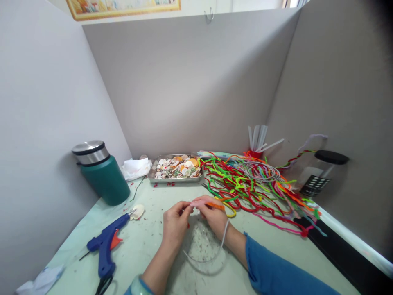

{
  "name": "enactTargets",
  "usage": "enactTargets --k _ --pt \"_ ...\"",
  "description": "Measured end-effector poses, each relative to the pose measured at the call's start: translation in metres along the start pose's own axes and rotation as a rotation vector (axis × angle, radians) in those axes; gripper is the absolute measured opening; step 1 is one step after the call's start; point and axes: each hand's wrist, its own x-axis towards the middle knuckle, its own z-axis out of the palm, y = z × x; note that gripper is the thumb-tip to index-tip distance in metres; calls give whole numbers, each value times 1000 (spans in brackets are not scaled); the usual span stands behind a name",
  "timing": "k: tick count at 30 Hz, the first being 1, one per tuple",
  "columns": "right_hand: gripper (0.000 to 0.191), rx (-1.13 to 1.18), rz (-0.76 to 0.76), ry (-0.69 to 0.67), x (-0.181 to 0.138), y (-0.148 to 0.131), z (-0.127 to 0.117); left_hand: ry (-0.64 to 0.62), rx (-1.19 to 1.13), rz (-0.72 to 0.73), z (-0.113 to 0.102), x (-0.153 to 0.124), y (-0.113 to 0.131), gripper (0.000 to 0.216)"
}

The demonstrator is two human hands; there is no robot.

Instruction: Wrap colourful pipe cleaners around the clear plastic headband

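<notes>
Two hands hold a thin hoop above the surface.
Fingers of the left hand pinch its top, seemingly to steady it; those of the right hand grip an orange pipe cleaner against it, spare pipe cleaners near.

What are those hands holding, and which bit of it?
Left hand and right hand pinch a thin hoop at its top, by an orange pipe cleaner.

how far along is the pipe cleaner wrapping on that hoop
Barely begun. Done: a short orange pipe cleaner stretch sits at the top of the hoop. In hand: left hand and right hand pinch there. Left: the hoop's lower arc looks bare; the glue gun lies aside.
</notes>
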Motion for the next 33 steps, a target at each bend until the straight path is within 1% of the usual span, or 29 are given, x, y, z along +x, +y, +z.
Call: enactTargets --k 5,9,12,15,17,19,22,26,30,33 --pt "18 5 -18 -1 -1 -3 0 -63 -93 -68 0 1 1 27" --pt "19 0 -22 23 0 -3 -1 -78 -129 -90 1 1 1 31" --pt "17 1 -16 14 -1 -4 0 -119 -237 -208 0 1 2 37" --pt "15 8 -30 -15 -3 -5 1 -223 -451 -359 -2 2 2 38" --pt "15 9 -43 -25 -3 -5 1 -269 -540 -403 -2 2 2 36" --pt "16 1 -45 -20 -3 -5 1 -259 -526 -402 -1 2 2 37" --pt "17 -25 -30 16 -2 -3 0 -147 -383 -330 2 2 0 38" --pt "16 -8 -18 66 0 -2 -1 7 -159 -128 3 0 0 33" --pt "15 27 -10 83 0 -2 0 106 42 90 1 -3 5 22" --pt "16 41 -1 81 1 -1 0 139 125 256 0 -5 7 15"
